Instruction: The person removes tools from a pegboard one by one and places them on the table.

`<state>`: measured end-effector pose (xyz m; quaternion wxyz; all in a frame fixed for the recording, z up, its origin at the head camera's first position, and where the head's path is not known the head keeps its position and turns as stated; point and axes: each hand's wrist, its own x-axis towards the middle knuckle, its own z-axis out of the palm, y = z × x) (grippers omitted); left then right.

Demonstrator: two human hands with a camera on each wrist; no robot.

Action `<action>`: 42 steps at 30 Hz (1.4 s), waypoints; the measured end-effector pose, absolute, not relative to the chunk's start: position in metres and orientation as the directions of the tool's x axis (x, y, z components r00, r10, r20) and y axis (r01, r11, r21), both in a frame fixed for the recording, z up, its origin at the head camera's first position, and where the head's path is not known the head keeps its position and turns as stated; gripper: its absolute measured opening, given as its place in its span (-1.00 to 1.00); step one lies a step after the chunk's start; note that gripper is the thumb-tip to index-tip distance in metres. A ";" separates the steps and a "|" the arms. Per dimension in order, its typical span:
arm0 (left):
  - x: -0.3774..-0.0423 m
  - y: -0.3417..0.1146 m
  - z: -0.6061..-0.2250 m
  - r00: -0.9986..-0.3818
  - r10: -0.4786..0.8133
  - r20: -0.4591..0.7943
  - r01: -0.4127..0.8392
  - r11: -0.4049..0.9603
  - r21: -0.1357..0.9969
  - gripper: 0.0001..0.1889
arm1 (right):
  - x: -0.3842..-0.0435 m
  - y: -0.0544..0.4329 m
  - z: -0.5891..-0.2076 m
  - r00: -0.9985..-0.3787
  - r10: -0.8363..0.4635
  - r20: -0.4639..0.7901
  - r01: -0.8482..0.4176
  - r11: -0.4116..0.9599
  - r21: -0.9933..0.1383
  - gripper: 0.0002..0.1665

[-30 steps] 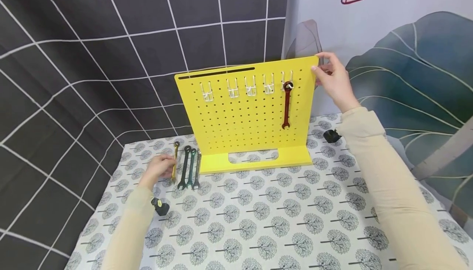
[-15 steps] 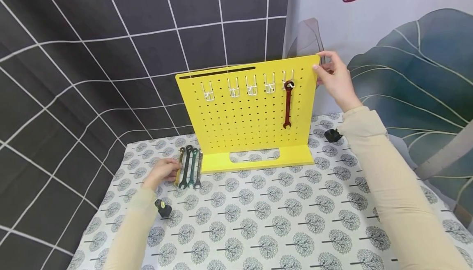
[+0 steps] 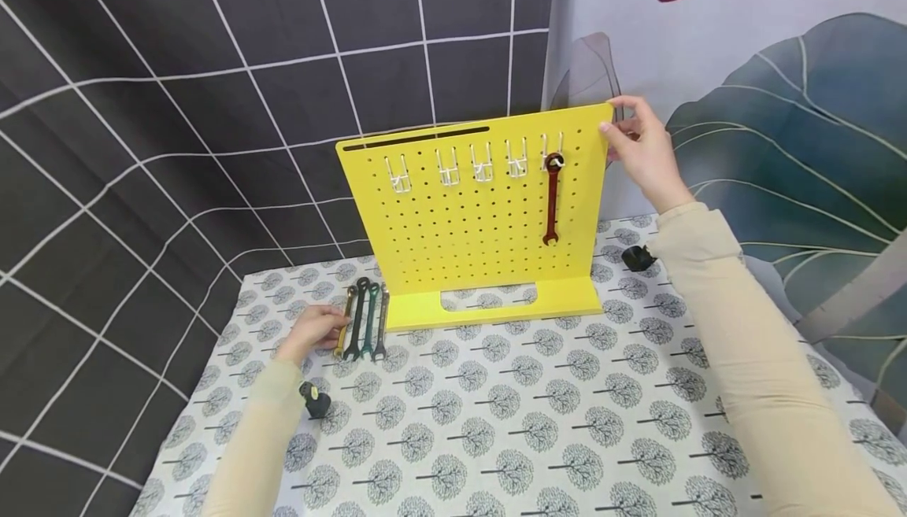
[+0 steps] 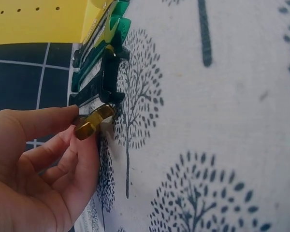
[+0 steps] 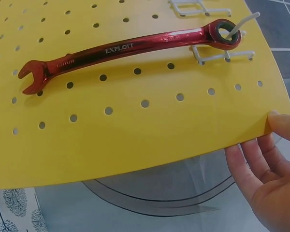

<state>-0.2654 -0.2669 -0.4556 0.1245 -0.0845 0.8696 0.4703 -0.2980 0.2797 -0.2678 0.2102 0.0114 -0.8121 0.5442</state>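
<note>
A gold combination wrench (image 4: 95, 122) is pinched between the thumb and fingers of my left hand (image 3: 319, 326), at the left end of a row of wrenches on the cloth. Close beside it lie a black wrench (image 3: 357, 322), a green wrench (image 3: 370, 320) and a grey wrench (image 3: 382, 328). My right hand (image 3: 646, 156) holds the upper right corner of a yellow pegboard (image 3: 468, 241), thumb in front and fingers behind. From the rightmost hook hangs a red wrench (image 5: 130, 47) by its ring end, open jaw downward in the head view.
Several white wire hooks (image 3: 483, 164) line the board's upper part, to the left of the red wrench. The board's flat foot (image 3: 567, 302) stands on a tree-print tablecloth (image 3: 496, 407). A dark tiled curtain (image 3: 269, 108) hangs behind and to the left.
My left hand and the gold wrench have shifted slightly right, closing the gap to the black wrench. The right hand keeps its hold on the board's corner.
</note>
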 end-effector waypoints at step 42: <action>-0.257 -0.262 -0.456 -0.984 -0.104 -0.145 -0.176 0.706 0.686 -0.81 | -0.294 0.280 -0.268 -0.909 0.196 0.368 -0.254 0.438 -0.862 -0.48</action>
